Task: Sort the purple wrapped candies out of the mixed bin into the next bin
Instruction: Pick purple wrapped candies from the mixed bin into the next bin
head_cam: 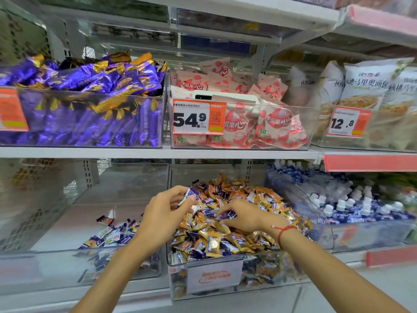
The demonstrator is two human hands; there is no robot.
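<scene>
Nearest the camera, a clear mixed bin, heaped with orange and purple wrapped candies, white label on its front wall with orange writing too blurred to read. Over the heap, right hand, red string bracelet at the wrist, fingers curled and pinching a purple wrapped candy at the middle of the pile. Left of it, left hand at the mixed bin's left edge, fingers curled round several purple wrapped candies held above the pile. Left of the mixed bin, the next bin, clear, holding a small scatter of sorted purple candies near its right wall. Right of the mixed bin, a bin of blue-and-white wrapped sweets, writing unreadable.

Above the mixed bin, on the upper shelf, a clear bin of pink-and-white packets printed with red Chinese characters and "50%" in green; on its front an orange price tag reading "54.9" with a QR code. Left of that, a bin of large purple-and-gold wrapped bars with a partly cut-off orange tag. Right of the pink packets, white bags with Chinese lettering, behind a tag reading "12.8".
</scene>
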